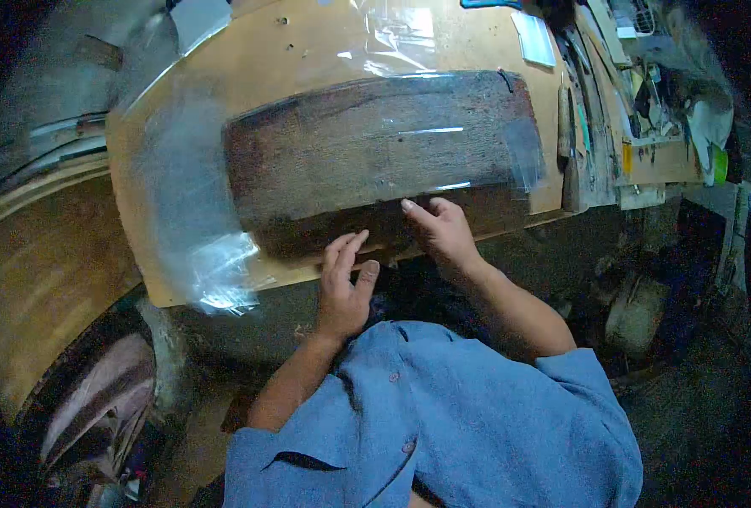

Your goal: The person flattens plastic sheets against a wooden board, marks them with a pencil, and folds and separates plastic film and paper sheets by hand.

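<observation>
A long, dark brown, rough-surfaced sheet (367, 144) lies flat on the light wooden tabletop (308, 55). Its material is hard to make out, and glossy streaks show on it. Clear plastic film (185, 182) covers the tabletop at the left end of the sheet. My left hand (346, 284) is at the front edge of the table, fingers stretched out and thumb apart, with nothing visible in it. Just to its right, my right hand (445, 234) is over the sheet's dark front strip, thumb and fingers apart. Whether either hand touches the strip cannot be told.
Crumpled clear film (392, 38) lies at the back. A pale card-like piece (534, 38) is at the back right. Long strips and tools (574, 127) line the right edge, with a cluttered shelf (659, 161) beyond. A round container with cloth (104, 398) stands lower left.
</observation>
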The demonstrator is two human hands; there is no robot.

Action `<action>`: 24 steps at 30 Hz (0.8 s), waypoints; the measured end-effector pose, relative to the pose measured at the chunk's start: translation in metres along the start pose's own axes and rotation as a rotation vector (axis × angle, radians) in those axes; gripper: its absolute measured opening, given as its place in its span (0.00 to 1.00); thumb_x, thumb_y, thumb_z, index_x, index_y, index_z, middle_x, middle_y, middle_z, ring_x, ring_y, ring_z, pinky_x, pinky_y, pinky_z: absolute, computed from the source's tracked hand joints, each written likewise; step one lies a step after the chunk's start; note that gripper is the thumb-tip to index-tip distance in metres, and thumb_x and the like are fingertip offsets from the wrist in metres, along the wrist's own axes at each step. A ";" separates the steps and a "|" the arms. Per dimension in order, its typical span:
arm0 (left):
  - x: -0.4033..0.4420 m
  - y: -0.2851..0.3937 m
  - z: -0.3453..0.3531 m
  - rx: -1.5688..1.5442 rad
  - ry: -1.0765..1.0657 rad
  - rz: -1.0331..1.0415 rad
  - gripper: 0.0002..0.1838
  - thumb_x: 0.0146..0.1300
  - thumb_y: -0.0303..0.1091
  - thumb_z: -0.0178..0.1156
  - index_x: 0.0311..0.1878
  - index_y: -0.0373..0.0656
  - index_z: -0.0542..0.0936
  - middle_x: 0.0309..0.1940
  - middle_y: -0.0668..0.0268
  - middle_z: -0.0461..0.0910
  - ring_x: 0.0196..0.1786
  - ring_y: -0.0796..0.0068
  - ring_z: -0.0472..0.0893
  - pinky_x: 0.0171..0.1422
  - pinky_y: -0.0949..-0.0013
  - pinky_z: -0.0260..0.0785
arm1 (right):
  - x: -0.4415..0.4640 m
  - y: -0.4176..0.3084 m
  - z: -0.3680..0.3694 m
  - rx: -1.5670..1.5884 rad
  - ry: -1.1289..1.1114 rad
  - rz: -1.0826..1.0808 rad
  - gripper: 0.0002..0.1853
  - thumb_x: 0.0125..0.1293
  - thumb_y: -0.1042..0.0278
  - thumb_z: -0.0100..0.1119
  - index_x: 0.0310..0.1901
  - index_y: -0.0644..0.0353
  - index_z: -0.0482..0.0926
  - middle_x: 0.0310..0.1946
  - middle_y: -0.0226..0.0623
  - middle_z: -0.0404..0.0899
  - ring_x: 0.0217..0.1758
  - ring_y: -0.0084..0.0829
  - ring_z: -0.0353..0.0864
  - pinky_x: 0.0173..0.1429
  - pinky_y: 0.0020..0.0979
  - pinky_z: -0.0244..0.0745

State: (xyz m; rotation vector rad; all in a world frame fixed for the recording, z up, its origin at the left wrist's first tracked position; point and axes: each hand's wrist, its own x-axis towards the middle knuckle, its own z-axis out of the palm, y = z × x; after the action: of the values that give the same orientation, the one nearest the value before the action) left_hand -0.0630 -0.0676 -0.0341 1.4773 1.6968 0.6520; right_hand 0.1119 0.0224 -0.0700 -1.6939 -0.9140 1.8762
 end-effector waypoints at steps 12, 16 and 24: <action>0.027 0.006 -0.006 -1.736 -0.272 -0.546 0.32 0.68 0.60 0.46 0.62 0.41 0.70 0.48 0.58 0.80 0.50 0.66 0.79 0.55 0.64 0.71 | -0.090 -0.025 -0.004 0.125 -0.293 0.011 0.07 0.66 0.65 0.58 0.36 0.59 0.77 0.24 0.20 0.71 0.24 0.12 0.63 0.28 0.19 0.57; 0.021 0.007 -0.014 -1.699 -0.106 -0.484 0.21 0.71 0.47 0.49 0.55 0.39 0.74 0.42 0.59 0.82 0.44 0.66 0.82 0.50 0.66 0.74 | -0.095 -0.008 -0.006 0.062 -0.395 0.031 0.11 0.66 0.61 0.58 0.41 0.62 0.78 0.26 0.21 0.72 0.26 0.13 0.64 0.30 0.20 0.59; -0.005 0.032 -0.051 -1.651 -0.097 -0.451 0.16 0.73 0.40 0.47 0.47 0.38 0.78 0.37 0.59 0.83 0.41 0.68 0.83 0.45 0.68 0.76 | -0.096 -0.022 0.015 0.877 -0.542 0.385 0.25 0.71 0.44 0.46 0.62 0.50 0.66 0.46 0.31 0.76 0.34 0.23 0.76 0.36 0.22 0.72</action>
State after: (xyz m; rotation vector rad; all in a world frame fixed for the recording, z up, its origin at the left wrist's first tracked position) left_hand -0.0866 -0.0604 0.0211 -0.0535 0.7607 1.2021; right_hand 0.1090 -0.0338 0.0127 -0.8629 0.1522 2.5130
